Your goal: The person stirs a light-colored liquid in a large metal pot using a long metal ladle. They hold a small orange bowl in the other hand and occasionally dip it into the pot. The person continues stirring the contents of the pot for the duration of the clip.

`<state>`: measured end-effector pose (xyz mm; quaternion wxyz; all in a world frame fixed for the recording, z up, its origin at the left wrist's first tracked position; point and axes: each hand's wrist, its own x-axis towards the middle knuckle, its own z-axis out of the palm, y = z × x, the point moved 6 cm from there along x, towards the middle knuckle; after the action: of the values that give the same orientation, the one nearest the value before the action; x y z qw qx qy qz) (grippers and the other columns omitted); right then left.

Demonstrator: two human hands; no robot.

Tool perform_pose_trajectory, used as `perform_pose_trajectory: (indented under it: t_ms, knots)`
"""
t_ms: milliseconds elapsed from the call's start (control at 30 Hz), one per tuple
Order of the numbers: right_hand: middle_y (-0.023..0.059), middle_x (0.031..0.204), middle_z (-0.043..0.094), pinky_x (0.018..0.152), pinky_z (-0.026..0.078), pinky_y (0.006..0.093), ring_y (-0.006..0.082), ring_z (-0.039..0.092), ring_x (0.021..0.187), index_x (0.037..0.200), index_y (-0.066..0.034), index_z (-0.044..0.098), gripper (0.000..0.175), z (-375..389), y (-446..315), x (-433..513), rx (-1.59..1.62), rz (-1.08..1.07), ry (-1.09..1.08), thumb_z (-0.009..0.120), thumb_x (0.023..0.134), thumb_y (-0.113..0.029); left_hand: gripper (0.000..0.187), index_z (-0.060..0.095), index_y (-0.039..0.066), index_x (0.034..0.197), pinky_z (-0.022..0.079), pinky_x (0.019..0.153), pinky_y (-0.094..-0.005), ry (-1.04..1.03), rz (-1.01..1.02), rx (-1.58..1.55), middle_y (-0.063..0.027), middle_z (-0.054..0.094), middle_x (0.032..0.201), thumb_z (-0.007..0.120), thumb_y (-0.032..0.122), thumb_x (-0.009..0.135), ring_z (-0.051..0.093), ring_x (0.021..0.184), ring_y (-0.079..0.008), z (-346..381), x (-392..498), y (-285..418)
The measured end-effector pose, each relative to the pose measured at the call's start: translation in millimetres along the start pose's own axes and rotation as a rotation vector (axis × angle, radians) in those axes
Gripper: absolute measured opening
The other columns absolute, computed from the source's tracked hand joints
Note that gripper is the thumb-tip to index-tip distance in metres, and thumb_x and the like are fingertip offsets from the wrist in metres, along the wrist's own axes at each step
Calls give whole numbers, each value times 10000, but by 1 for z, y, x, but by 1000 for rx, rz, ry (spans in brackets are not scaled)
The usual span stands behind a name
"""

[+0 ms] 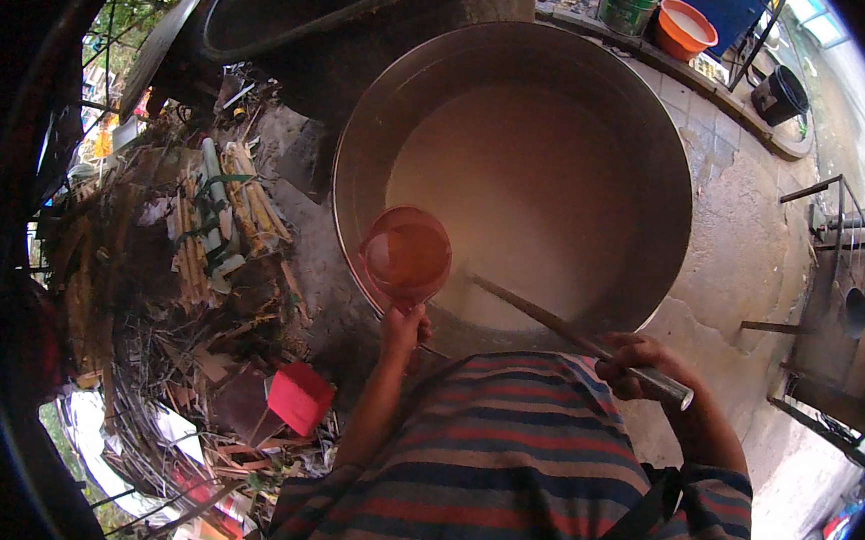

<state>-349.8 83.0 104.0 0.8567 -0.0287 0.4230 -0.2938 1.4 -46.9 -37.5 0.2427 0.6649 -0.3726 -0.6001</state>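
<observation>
A large round metal vat (676, 121) stands before me, holding a cloudy, light brown liquid (515, 170). My left hand (403, 332) grips the handle of a translucent reddish plastic dipper (407, 257), which is over the vat's near left rim. Some liquid seems to be in the dipper. My right hand (640, 366) is closed around a long metal pole (542, 315) at the vat's near right side. The pole slants down to the left, and its far end disappears into the liquid.
Bundled sticks (231, 196) and scrap wood lie at the left, with a red box-like object (300, 398). Behind the vat, at the right, stand a green bucket (628, 9), an orange basin (684, 32) and a black bucket (779, 96). A metal frame (842, 216) is at far right.
</observation>
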Motion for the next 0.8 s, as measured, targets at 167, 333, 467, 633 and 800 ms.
perform_pose_trajectory:
  t_ms: [167, 333, 467, 633, 800]
  knots:
    - [63, 753, 570, 445, 419, 209, 108, 529, 551, 1189, 50, 466, 517, 16, -15, 10, -154, -53, 59, 611, 718, -107, 147, 499, 33, 904, 442, 418, -264, 16, -36, -32, -58, 548, 614, 563, 156, 854, 537, 450, -143, 2, 0, 0]
    - [79, 735, 556, 420, 382, 223, 122, 504, 492, 1230, 34, 410, 614, 16, -29, 13, -176, -184, 108, 611, 672, -123, 162, 510, 29, 840, 434, 408, -266, 27, 8, 45, -60, 564, 616, 567, 181, 852, 542, 453, -147, 2, -3, 6]
    - [76, 744, 554, 425, 395, 223, 125, 505, 489, 1225, 18, 414, 650, 6, -36, 17, -160, -263, 181, 640, 640, -152, 181, 518, 24, 848, 426, 407, -268, 21, 9, 9, -62, 570, 625, 575, 196, 848, 539, 457, -147, 2, -2, 5]
    - [77, 772, 552, 433, 428, 255, 135, 535, 536, 1201, 24, 416, 600, -12, -46, 15, -349, -364, 287, 653, 662, -94, 190, 534, 21, 888, 435, 426, -269, -2, 36, 1, -58, 568, 625, 582, 200, 846, 539, 468, -145, 1, -1, 3]
    - [91, 821, 546, 450, 454, 291, 158, 545, 560, 1249, -16, 376, 606, -24, -46, -7, -542, -373, 439, 627, 700, -59, 189, 555, 27, 833, 438, 433, -272, 23, 23, 38, -48, 568, 608, 583, 213, 846, 544, 472, -142, 1, -2, 5]
